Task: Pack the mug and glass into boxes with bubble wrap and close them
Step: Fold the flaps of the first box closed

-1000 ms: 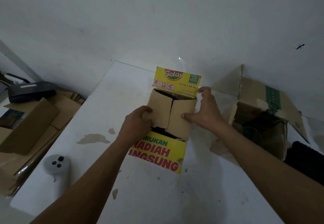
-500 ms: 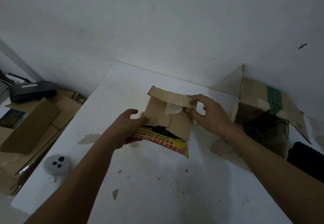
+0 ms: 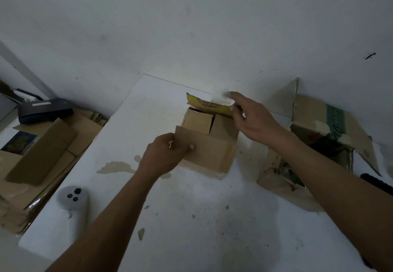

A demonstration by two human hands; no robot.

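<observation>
On the near left part of the chipped white table [image 3: 191, 229] lies a pale grey handheld controller with three black buttons [image 3: 72, 199]. Farther in, at mid-table, stands the small brown cardboard box [image 3: 212, 159]. The left hand [image 3: 163, 156] grips its near brown flap [image 3: 204, 142] at the left corner, thumb on top and fingers curled beneath. The two inner side flaps lie folded flat, meeting at a centre seam and covering the contents; mug and glass cannot be seen. The right hand [image 3: 248, 118] is spread wide, fingers straight, thumb tip at the right end of the raised far yellow printed flap [image 3: 208, 106]. To the right stands a larger torn cardboard box with a green stripe [image 3: 331, 122], open, its interior dark. Off the table's left edge lies a stack of flattened cardboard [image 3: 42, 150], with a black device [image 3: 44, 110] beyond it.
</observation>
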